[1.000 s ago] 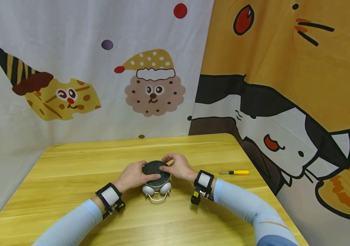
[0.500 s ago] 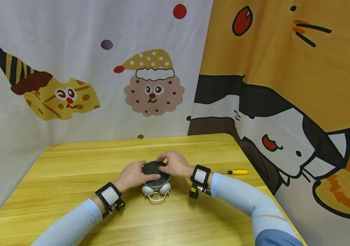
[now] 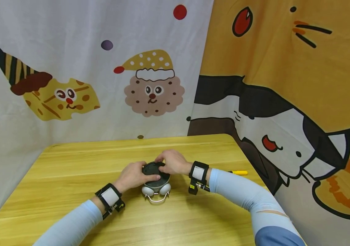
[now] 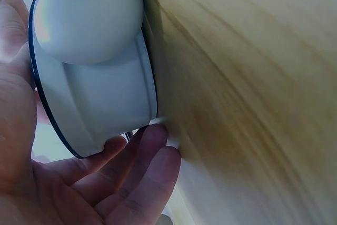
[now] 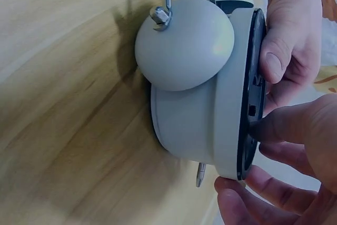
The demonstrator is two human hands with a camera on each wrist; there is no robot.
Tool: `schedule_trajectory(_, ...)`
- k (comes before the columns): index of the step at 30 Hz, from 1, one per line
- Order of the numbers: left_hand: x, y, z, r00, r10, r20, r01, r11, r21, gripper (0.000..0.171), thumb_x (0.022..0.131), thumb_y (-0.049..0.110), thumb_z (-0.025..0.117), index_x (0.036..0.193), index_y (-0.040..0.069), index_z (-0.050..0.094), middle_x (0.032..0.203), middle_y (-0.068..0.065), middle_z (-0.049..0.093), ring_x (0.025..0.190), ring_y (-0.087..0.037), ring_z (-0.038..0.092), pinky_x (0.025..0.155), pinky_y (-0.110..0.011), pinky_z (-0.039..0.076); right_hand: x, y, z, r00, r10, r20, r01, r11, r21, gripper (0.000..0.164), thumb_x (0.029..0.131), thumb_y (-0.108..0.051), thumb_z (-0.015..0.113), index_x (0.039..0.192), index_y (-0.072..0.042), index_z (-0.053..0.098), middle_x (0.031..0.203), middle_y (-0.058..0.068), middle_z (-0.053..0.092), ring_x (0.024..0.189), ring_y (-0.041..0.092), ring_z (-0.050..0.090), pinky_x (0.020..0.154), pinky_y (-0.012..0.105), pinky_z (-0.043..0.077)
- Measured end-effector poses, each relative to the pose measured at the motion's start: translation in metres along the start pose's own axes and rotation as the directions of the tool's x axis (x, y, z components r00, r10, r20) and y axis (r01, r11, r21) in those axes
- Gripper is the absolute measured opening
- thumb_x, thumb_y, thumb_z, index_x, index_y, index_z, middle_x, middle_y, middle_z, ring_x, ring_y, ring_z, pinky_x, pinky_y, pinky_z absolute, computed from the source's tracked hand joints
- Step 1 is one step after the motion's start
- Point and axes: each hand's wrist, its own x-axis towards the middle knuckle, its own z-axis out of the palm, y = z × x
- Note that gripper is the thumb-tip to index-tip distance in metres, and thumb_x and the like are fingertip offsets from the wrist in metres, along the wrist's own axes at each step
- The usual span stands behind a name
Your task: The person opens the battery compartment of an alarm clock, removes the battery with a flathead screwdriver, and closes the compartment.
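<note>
A white twin-bell alarm clock (image 3: 154, 168) lies face down on the table, its dark back up and its bells and wire handle toward me. My left hand (image 3: 133, 176) grips its left side, thumb across the back; the left wrist view shows the fingers curled under the clock's white casing (image 4: 110, 98). At the far right rim, my right hand (image 3: 175, 163) holds the clock between thumb and fingers. In the right wrist view, the right thumb (image 5: 284, 123) presses the back plate while fingertips touch the rim. A small metal pin (image 5: 200, 174) sticks out of the casing's side.
A yellow-handled screwdriver (image 3: 239, 173) lies on the wooden table (image 3: 79, 164) to the right, its shaft hidden behind my right sleeve. Printed cartoon curtains (image 3: 79, 27) hang behind the table and along its right side.
My right hand has shifted slightly left and away along the clock's rim, its forearm now covering the screwdriver's shaft. The left hand and the clock stay almost still.
</note>
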Motion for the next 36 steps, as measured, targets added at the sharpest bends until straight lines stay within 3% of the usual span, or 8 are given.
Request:
schedule_trajectory(18,0.001,0.001,0.001,1.000,0.008,-0.030,-0.007,1.000,0.025,0.062,0.083,0.070,0.092,0.095,0.012,0.073,0.075,-0.001,0.066,0.062,-0.015,0.057,0.056,-0.030,0.040,0.011,-0.007,-0.005,0.998,-0.013,0.065,0.018,0.997,-0.075,0.023,0.102,-0.027,0.082,0.122,-0.020,0.087,0.122,0.001,0.086,0.110,0.019,0.077,0.087,0.032,0.061)
schedule_trajectory(36,0.000,0.001,0.002,0.999,0.026,-0.038,-0.025,0.999,0.046,0.061,0.082,0.071,0.092,0.084,0.015,0.068,0.070,0.002,0.057,0.059,-0.014,0.053,0.054,-0.029,0.034,0.023,-0.018,-0.012,0.994,-0.009,0.106,0.027,0.985,-0.171,0.015,0.100,-0.034,0.088,0.103,-0.020,0.091,0.104,-0.004,0.086,0.087,0.011,0.072,0.066,0.024,0.053)
